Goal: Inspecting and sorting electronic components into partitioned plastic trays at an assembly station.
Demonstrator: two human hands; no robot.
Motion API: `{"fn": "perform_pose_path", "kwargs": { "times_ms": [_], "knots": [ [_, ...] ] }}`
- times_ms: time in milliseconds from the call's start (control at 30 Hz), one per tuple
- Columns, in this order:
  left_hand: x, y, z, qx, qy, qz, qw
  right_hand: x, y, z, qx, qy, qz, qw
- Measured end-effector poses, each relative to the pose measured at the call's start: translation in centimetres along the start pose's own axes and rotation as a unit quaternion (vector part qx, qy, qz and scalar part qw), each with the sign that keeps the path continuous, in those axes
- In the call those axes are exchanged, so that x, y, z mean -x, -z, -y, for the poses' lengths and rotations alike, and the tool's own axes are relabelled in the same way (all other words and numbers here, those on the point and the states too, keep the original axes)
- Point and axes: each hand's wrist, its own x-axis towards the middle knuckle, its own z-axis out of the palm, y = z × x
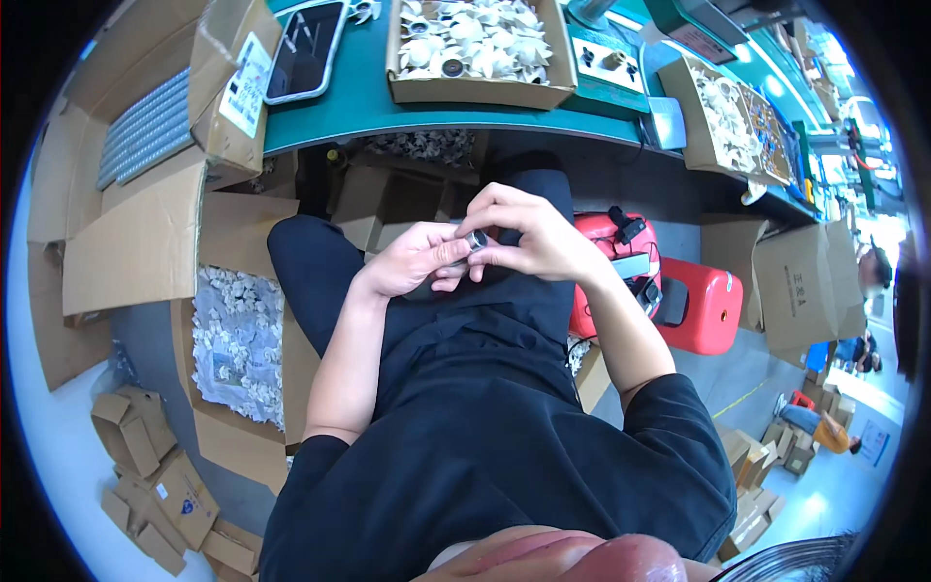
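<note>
Above my lap, both hands meet around a small round part [475, 240], dark with a silvery rim. My left hand [415, 258] is closed on it, thumb along its near side. From the other side, my right hand [529, 233] pinches the same part between thumb and bent fingers. The fingers cover most of it, so its exact kind does not show. Straight ahead on the green bench [359, 118] stands a cardboard box of white finned plastic pieces [475, 39], with a dark round piece lying among them.
A phone [306, 48] lies left of that box. An open carton [136, 233] holding grey trays stands at the left. Below it, another carton [238, 349] contains white pieces. Red cases [698, 306] sit at my right, and a metal fixture [611, 63] is on the bench.
</note>
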Motion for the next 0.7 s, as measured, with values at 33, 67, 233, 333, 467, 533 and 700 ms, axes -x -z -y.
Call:
{"fn": "perform_pose_path", "kwargs": {
  "times_ms": [33,67,233,333,467,533,700],
  "knots": [
    [-0.3,-0.2,-0.4,0.004,-0.003,0.001,1.000,0.0,0.5,-0.1,0.005,0.011,-0.017,1.000],
    [-0.6,-0.3,-0.7,0.009,-0.007,0.003,1.000,0.1,1.2,0.0,-0.005,0.000,-0.034,0.999],
    [-0.1,0.4,-0.8,-0.029,-0.005,-0.030,0.999,-0.5,7.5,0.4,0.151,-0.027,-0.256,0.955],
    [0.8,1.6,0.8,-0.015,0.011,-0.055,0.998,-1.5,14.3,-1.4,0.297,-0.158,-0.433,0.836],
    [1.8,2.8,4.2,0.024,0.039,-0.089,0.995,-2.3,19.9,-3.9,0.374,-0.182,-0.346,0.841],
    [2.2,3.2,5.6,0.031,0.056,-0.102,0.993,-3.3,21.2,-4.1,0.417,-0.213,-0.275,0.840],
    [1.9,3.9,7.8,0.046,0.093,-0.130,0.986,-4.3,21.7,-3.4,0.397,-0.294,-0.222,0.840]
  ]
}}
